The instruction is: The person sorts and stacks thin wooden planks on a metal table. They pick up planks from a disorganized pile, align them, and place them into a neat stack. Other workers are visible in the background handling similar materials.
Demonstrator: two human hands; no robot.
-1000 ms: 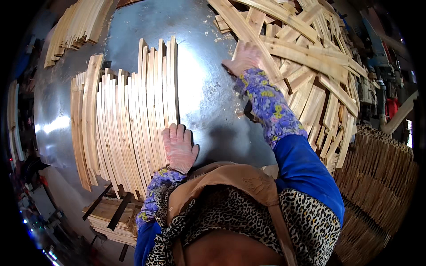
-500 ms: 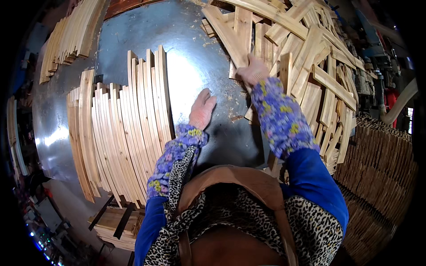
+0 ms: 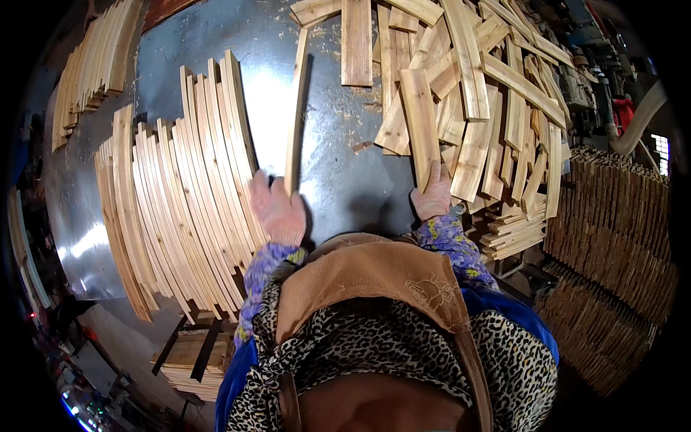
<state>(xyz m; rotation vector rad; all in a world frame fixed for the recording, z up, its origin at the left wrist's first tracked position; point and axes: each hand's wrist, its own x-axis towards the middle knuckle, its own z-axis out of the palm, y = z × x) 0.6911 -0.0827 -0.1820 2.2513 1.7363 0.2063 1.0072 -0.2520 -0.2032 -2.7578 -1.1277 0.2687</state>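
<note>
My left hand (image 3: 278, 210), in a pale pink glove, is closed around the near end of a wooden slat (image 3: 296, 108). That slat stands on its narrow edge and points away from me, a little right of a tight row of wooden slats (image 3: 191, 194) set side by side. On the right, my right hand (image 3: 433, 193) grips the near end of another wooden slat (image 3: 417, 119), which slopes away over the edge of a jumbled pile of slats (image 3: 497, 119). The fingertips of both hands are partly hidden by the wood.
Beneath the wood is a grey metal tabletop (image 3: 345, 155) strewn with wood chips. A second group of slats (image 3: 101, 61) stands at the far left. Stacked boards (image 3: 191, 360) sit below the table's near left edge. Tall brown stacks (image 3: 604, 216) rise on the right.
My right hand has come nearer, from one slat to another at the pile's edge. A slat now stands by the row in my left hand, which was empty and has shifted left and nearer.
</note>
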